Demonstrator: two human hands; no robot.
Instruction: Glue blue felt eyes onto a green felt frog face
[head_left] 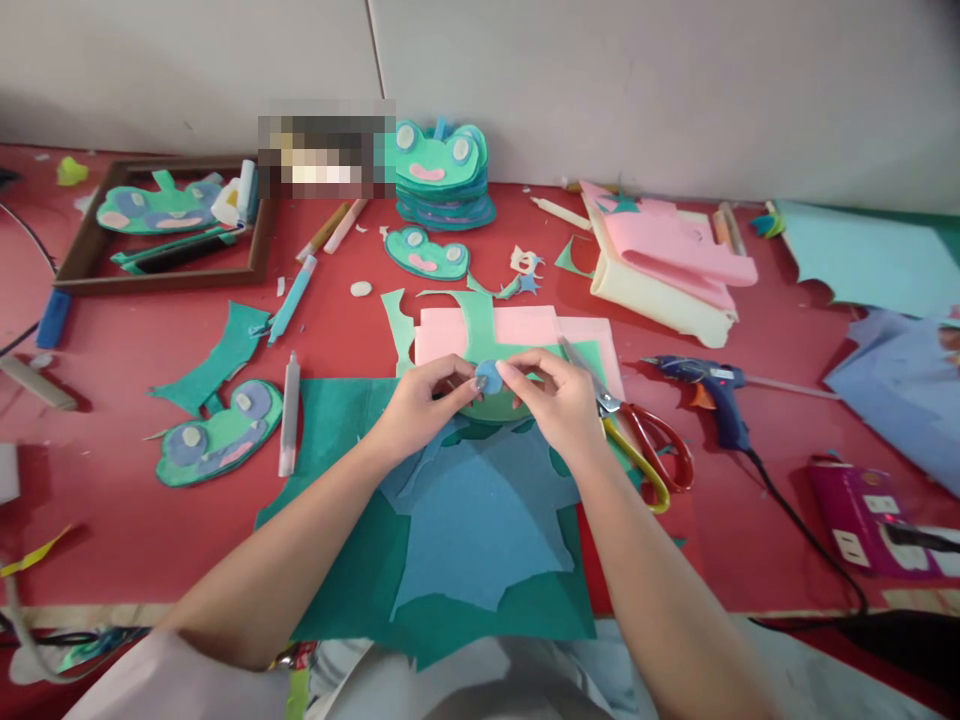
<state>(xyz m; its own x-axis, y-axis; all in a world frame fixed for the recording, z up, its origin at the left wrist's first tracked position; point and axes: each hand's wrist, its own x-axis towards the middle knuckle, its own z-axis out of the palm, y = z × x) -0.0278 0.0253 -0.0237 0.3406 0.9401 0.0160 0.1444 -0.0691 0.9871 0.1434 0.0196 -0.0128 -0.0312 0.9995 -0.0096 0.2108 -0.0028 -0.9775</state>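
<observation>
The person's left hand (431, 405) and right hand (561, 405) pinch a small round blue felt disc (489, 377) midway between the red worktop's (337, 335) near and far edges. They partly hide a green felt piece (491, 411); toward the right edge, a blue-violet sheet (900, 385) is cut off.

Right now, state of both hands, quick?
Left hand: closed, pinching the left edge of a small round light-blue felt piece.
Right hand: closed, pinching the same piece's right edge.

A craft workspace, shown by felt sheets (487, 540), scissors (651, 450) and a glue gun (705, 385).
</observation>
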